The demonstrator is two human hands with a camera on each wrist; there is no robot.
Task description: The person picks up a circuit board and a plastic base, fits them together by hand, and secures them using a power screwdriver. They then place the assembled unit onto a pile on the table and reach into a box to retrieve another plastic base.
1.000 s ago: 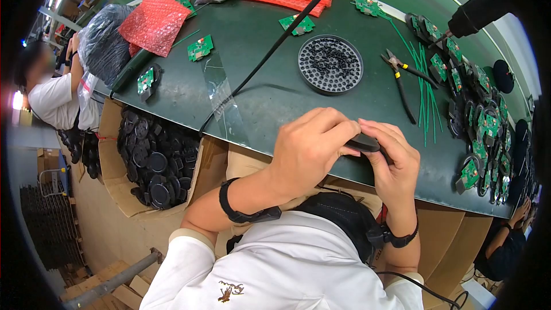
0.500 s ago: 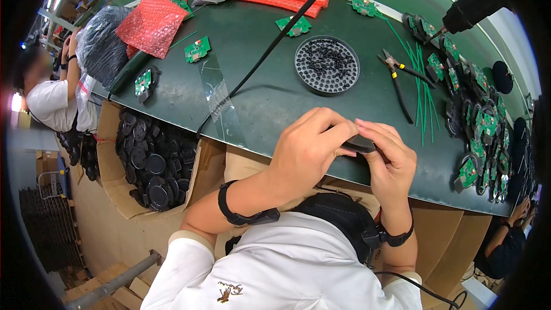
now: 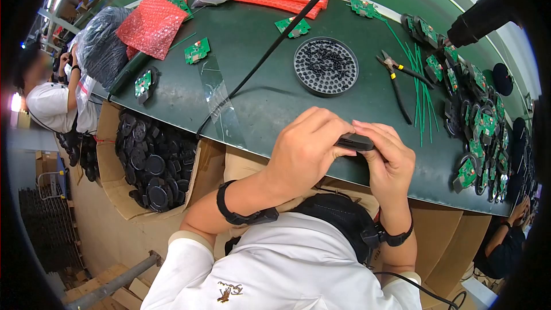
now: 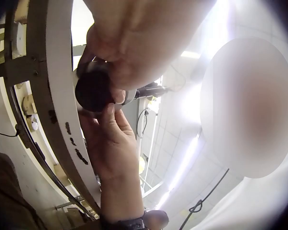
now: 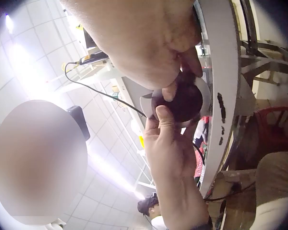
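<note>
- Black: the disc between both hands
- Dark green: the worktop beyond them
- Grey, dotted with dark holes: the dish ahead of them, strewn with black pieces
- Black with yellow bands: the pliers, ahead and right
- Bright green: the thin strips, farther right
- Red, bubble-patterned: the wrap, far left
- White with a brown emblem: the shirt behind them

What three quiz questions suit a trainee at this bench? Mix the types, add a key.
1. What holds the black disc?
2. True or false: in the head view, the pliers lie to the right of the round tray.
3. Fill in: in the head view, the open cardboard box of black parts is on the ____ side.

Key: 1. The left hand and right hand together. 2. True. 3. Left.
</note>
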